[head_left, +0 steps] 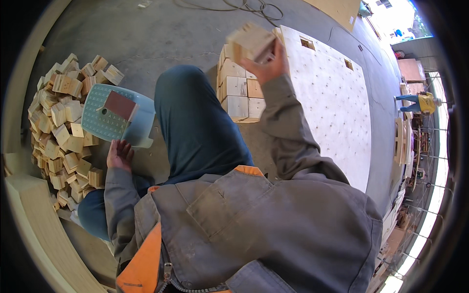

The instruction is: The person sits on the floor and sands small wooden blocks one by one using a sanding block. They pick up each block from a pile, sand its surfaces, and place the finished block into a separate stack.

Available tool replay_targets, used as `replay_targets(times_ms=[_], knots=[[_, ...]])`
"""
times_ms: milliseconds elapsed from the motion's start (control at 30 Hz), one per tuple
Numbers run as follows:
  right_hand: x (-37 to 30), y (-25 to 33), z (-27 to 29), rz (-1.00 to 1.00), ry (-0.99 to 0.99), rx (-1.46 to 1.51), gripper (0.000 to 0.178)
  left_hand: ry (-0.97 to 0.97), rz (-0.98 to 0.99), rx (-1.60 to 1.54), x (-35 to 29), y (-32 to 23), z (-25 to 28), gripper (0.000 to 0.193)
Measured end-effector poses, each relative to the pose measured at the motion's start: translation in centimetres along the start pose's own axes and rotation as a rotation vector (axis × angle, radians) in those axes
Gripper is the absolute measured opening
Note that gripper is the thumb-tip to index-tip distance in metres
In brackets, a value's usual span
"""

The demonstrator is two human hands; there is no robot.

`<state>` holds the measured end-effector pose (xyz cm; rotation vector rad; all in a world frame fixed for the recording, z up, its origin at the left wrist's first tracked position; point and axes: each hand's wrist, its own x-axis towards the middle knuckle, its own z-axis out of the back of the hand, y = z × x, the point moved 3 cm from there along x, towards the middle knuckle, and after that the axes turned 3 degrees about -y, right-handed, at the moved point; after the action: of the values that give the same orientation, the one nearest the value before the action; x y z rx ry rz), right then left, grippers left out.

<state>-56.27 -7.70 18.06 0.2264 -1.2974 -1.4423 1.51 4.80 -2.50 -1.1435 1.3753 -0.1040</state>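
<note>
My right hand (271,67) is raised and closed around a wooden block (251,41), blurred by motion, above the near part of a neat stack of wooden blocks (237,87). Low at the left, my left hand (120,155) is beside the near edge of a light blue plastic stool (141,128), fingers loosely curled and slightly apart. I see nothing held in it; whether it touches the stool is unclear. On the stool top lies a flat reddish-brown rectangular piece (119,106), its far-left end near a small hole.
A loose heap of wooden blocks (61,132) lies left of the stool. Right of the stack is a large pale board (327,97) with rectangular cutouts. A cable (264,9) curls on the concrete floor at the far side. Another person (425,103) is far right.
</note>
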Motion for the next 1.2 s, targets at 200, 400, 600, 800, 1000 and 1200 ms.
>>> replay_targets(times_ms=[200, 400, 600, 800, 1000, 1200], knots=[[-13.5, -19.0, 13.8, -0.445, -0.02, -0.404, 0.09, -0.051, -0.016, 0.139, -0.1, 1.1, -1.1, 0.047], [-29.8, -24.0, 16.0, -1.026, 0.275, -0.789, 0.081, -0.103, 0.028, 0.217, 1.4, 1.8, 0.9, 0.044], [-37.3, -26.1, 8.3, -1.224, 0.487, -0.935, 0.093, -0.061, 0.023, 0.443, 2.5, 2.9, 1.6, 0.044], [-33.9, -24.8, 2.4, -1.197, 0.542, -0.865, 0.098, 0.05, -0.057, 0.549, 5.2, 5.4, 7.4, 0.045], [-31.2, -26.6, 0.9, -1.268, 0.522, -0.871, 0.101, 0.03, -0.122, 0.75, 4.5, 6.7, 6.0, 0.048], [-32.7, -28.0, 0.6, -1.266, 0.495, -0.824, 0.107, 0.005, -0.16, 1.002, 2.6, 6.0, 5.2, 0.053]])
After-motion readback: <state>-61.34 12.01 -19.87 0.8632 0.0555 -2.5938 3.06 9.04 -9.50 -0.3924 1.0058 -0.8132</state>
